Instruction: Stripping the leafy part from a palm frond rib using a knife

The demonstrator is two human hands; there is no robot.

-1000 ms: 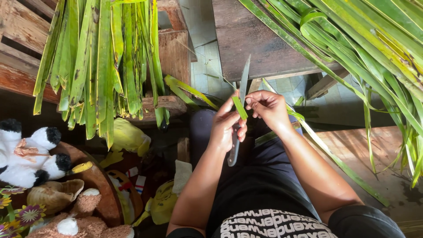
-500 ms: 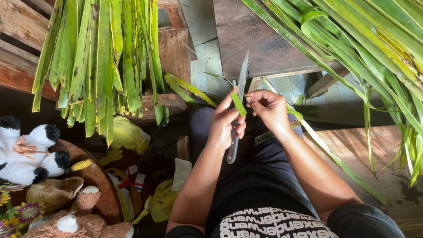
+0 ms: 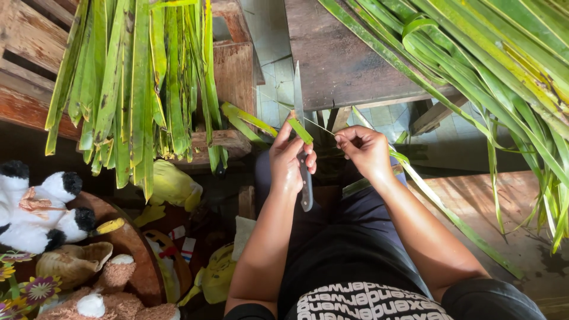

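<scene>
My left hand (image 3: 288,160) grips a long knife (image 3: 298,98) with its blade pointing away from me, and pins the end of a green leaf strip (image 3: 300,130) against it with thumb and fingers. My right hand (image 3: 363,149) sits just to the right, fingers pinched on a thin pale rib (image 3: 323,127) that runs from the strip to it. A long green leaf (image 3: 438,201) trails from under my right wrist down to the right over my lap.
A bundle of cut green leaf strips (image 3: 133,83) hangs over a wooden bench (image 3: 29,65) at upper left. A heap of long palm leaves (image 3: 492,53) lies across a dark wooden table (image 3: 338,53) at upper right. Plush toys (image 3: 41,207) sit at lower left.
My left hand with the knife and strip has moved left and up, away from my right hand. A thin rib now stretches between the two hands.
</scene>
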